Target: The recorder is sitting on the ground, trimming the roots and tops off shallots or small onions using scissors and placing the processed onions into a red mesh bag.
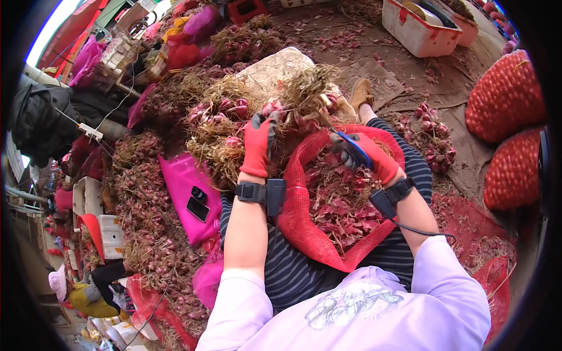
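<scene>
My left hand, in a red and grey work glove, is closed on a purple-skinned garlic bulb at the near edge of the heap. A bushy tuft of dry stalks stands just right of it. My right hand, gloved alike, grips scissors with blue handles; their blades point up and left toward the stalks. Between my legs, below both hands, a red mesh bag gapes wide, filled with dry skins and trimmings. A pale flat block lies beyond, partly covered by garlic.
Garlic with roots is heaped along the left. A phone lies on a pink sheet. Full red mesh sacks stand at right, a white foam box at the back. Another person sits far left.
</scene>
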Tool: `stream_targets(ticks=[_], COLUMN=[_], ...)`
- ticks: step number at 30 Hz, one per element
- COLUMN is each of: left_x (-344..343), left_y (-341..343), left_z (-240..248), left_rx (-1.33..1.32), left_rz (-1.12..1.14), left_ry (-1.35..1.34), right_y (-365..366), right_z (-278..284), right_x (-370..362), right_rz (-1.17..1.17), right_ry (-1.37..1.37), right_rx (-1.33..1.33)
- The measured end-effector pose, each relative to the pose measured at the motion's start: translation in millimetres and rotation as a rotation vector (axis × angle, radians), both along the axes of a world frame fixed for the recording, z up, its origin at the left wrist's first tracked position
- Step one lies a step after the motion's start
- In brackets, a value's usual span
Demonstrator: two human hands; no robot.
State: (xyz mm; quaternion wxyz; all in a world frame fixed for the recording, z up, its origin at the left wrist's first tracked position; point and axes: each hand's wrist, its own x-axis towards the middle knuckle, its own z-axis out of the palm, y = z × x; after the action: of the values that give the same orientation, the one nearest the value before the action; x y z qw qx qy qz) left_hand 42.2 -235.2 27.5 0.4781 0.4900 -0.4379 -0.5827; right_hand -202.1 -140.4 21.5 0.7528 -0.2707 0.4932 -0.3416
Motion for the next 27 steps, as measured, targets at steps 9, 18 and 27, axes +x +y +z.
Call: stream_targets(ticks=[9,18,27], left_x=[7.6,8.1,20.3], left_y=[-5.1,3.7,-6.5], left_z=[-10.1,5.8,-4.6], left_rx=[-0.03,0.005,-0.035], left_rz=[-0.107,-0.079,-0.047], left_ry=[-0.03,-0.019,0.053], right_y=[45.1,-4.9,6.8], right_z=[28.3,15.8,15.8], right_x=[-17.6,20.9,23.1], right_rz=[0.433,0.141,0.15], right_ry=[0.073,-0.023,0.087], right_rx=[-0.262,0.002,-0.109])
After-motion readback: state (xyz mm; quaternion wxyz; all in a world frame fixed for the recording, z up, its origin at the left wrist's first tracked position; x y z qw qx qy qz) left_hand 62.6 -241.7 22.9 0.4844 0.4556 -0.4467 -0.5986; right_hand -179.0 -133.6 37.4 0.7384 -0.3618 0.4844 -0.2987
